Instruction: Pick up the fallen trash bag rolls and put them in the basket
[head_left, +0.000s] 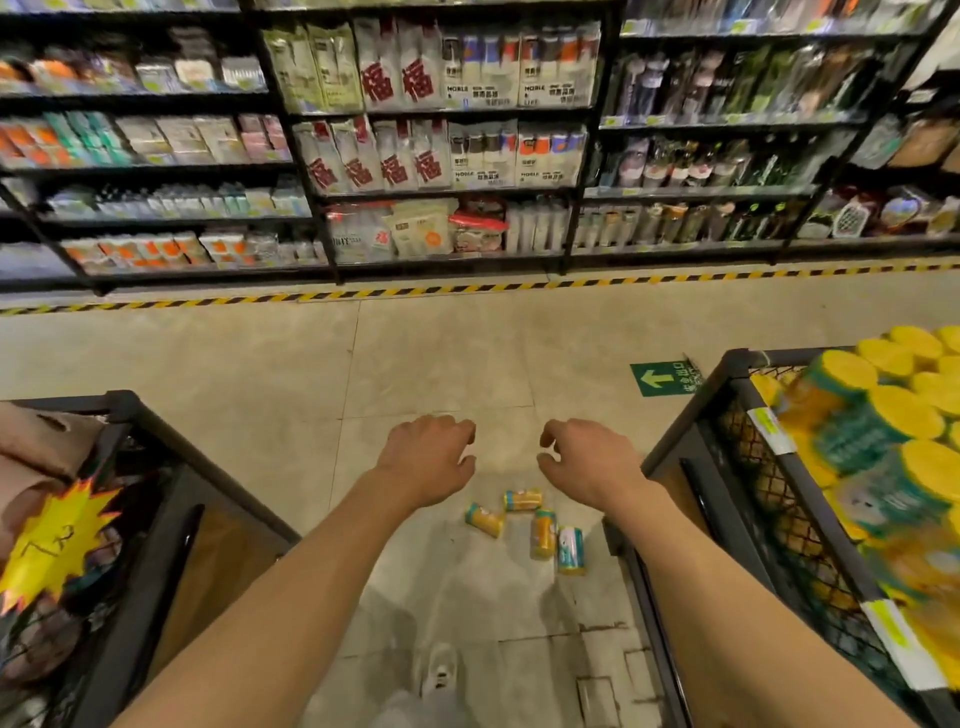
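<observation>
four trash bag rolls (524, 527) were seen lying on the tiled floor (441, 364), close together, between two dark wire baskets. the left hand (428, 460) and the right hand (584, 462) were held out above the floor, fingers loosely curled, palms down, nothing gripped in either. the basket on the right (727, 431) was piled with yellow-ended rolls of the same kind. a yellow price star (57, 540) was fixed to the basket on the left (156, 467).
</observation>
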